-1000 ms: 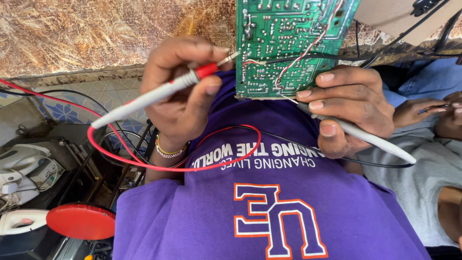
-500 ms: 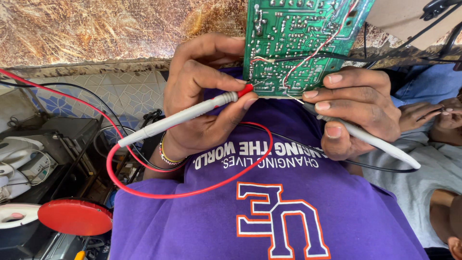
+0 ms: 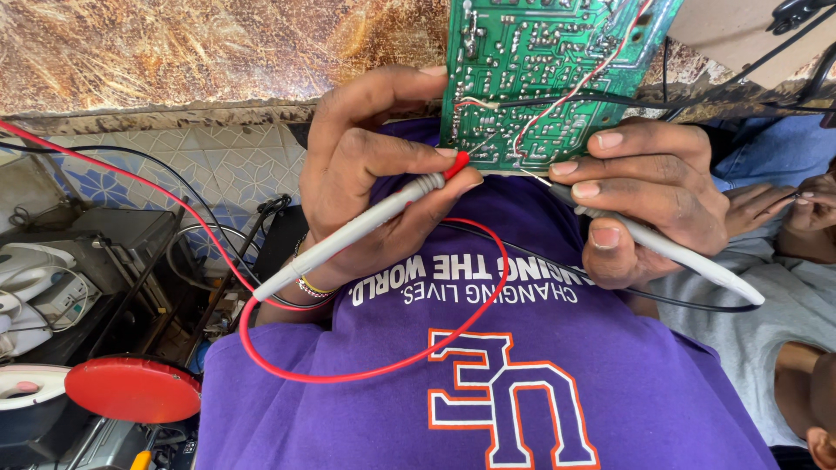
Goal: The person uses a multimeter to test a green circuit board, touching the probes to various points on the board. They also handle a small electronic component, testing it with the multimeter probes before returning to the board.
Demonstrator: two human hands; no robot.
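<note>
Two probes [image 3: 366,224] between fingers [image 3: 453,187], seemingly.

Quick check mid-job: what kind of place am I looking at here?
Probably a small electronics repair spot. The left hand holds a red-tipped test probe to a green circuit board, and opened appliances with loose cables sit alongside.

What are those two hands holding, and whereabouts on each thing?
The left hand holds a red-tipped probe near its tip, pen-style. The right hand pinches the green circuit board at its lower edge, with a second grey probe tucked under its fingers.
</note>
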